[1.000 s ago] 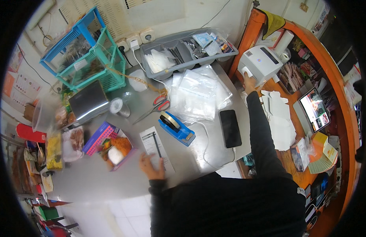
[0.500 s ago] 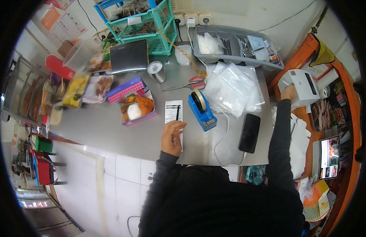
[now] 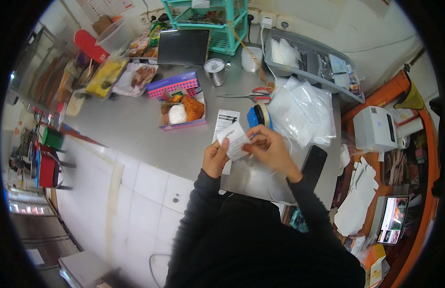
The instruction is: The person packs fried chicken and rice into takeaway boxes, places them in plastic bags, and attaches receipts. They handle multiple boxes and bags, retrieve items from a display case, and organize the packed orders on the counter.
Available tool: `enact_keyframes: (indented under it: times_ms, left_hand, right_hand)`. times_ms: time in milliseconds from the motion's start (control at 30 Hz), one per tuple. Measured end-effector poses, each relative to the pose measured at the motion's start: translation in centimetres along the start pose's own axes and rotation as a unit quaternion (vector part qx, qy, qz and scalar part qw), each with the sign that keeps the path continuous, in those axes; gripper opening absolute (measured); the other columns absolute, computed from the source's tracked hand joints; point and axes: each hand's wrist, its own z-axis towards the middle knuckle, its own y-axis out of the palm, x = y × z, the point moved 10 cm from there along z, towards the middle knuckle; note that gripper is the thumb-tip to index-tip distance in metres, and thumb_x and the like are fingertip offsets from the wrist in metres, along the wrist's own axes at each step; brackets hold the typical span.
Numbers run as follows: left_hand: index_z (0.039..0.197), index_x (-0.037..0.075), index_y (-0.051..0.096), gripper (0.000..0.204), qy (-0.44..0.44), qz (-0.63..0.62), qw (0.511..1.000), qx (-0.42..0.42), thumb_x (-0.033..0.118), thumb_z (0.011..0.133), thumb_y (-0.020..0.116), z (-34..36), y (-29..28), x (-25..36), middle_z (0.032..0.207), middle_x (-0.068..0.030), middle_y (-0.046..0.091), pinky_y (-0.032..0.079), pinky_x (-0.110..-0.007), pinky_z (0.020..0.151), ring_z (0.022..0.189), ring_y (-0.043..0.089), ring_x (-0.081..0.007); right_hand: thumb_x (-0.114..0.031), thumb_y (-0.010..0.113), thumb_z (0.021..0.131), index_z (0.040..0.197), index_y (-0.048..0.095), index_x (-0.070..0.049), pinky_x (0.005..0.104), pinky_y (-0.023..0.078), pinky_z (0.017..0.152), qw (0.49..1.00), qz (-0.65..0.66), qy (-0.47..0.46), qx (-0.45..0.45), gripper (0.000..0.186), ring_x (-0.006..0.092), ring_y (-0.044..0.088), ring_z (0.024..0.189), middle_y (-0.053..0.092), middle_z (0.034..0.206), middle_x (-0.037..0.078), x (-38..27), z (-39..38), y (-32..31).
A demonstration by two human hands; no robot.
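Note:
Over the steel table's front edge, my left hand [image 3: 215,159] pinches a small white printed label [image 3: 232,140] between thumb and fingers. My right hand [image 3: 272,151] has its thumb and fingertips closed on the label's right edge. Beneath them, a long printed slip [image 3: 226,118] lies flat on the table, partly covered. A blue tape dispenser [image 3: 252,118] stands just behind my right hand, which hides its lower part. To the left sits an open purple-and-pink meal box [image 3: 184,126] holding fried chicken [image 3: 193,108] and a mound of white rice [image 3: 177,114].
Red-handled scissors [image 3: 251,96], a metal tin [image 3: 215,73] and clear plastic bags [image 3: 301,113] lie farther back. A black phone [image 3: 314,165] rests at the right edge. A white label printer [image 3: 375,128] stands on the orange shelf. A grey organizer bin [image 3: 306,65] is against the wall.
My right hand has come from the label printer to the middle. A small label is now between my hands. My left hand has risen off the slip, and the view has shifted.

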Motion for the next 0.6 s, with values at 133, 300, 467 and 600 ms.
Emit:
enact_keyframes:
  times_ms: [133,300,467,600]
  left_hand:
    - [0.108,-0.001,0.07,0.028,-0.022,0.093,0.994,0.055,0.024,0.098,0.063,-0.2,-2.5,0.1,0.097,-0.0061,0.071,0.053,-0.026,0.078,0.088,0.066,-0.0108]
    - [0.109,-0.001,0.071,0.026,-0.03,0.169,0.985,-0.001,0.021,0.096,0.065,0.9,-2.3,0.2,0.095,-0.0038,0.072,0.051,-0.025,0.076,0.084,0.065,-0.0088]
    - [0.099,-0.001,0.073,0.033,-0.051,0.268,0.962,-0.006,0.03,0.093,0.067,4.1,-3.2,-0.5,0.08,-0.0046,0.07,0.049,-0.027,0.067,0.073,0.063,-0.0099]
    - [0.102,-0.006,0.07,0.064,-0.059,0.498,0.864,-0.042,0.056,0.089,0.063,9.1,-4.2,-1.3,0.084,-0.0144,0.07,0.052,-0.037,0.075,0.08,0.066,-0.0251]
  right_hand:
    - [-0.008,0.076,0.08,0.103,0.065,-0.006,0.0269,0.048,0.059,0.977,-0.189,-0.06,0.08,0.025,0.0158,0.064,0.069,0.065,0.08,0.005,-2.4,-0.6,3.1]
    - [-0.004,0.077,0.072,0.089,0.069,-0.008,0.0331,0.049,0.062,0.892,-0.383,-0.169,0.173,0.019,0.0234,0.061,0.077,0.058,0.083,0.006,-4.1,-1.7,4.1]
    - [-0.003,0.076,0.069,0.083,0.068,-0.007,0.0342,0.05,0.064,0.827,-0.47,-0.227,0.209,0.016,0.0216,0.06,0.081,0.058,0.087,0.004,-4.9,-2.5,5.7]
    - [-0.006,0.075,0.073,0.081,0.067,-0.006,0.0341,0.051,0.066,0.898,-0.424,-0.1,0.067,0.011,0.0234,0.065,0.08,0.065,0.086,0.006,-2.6,-1.5,7.2]
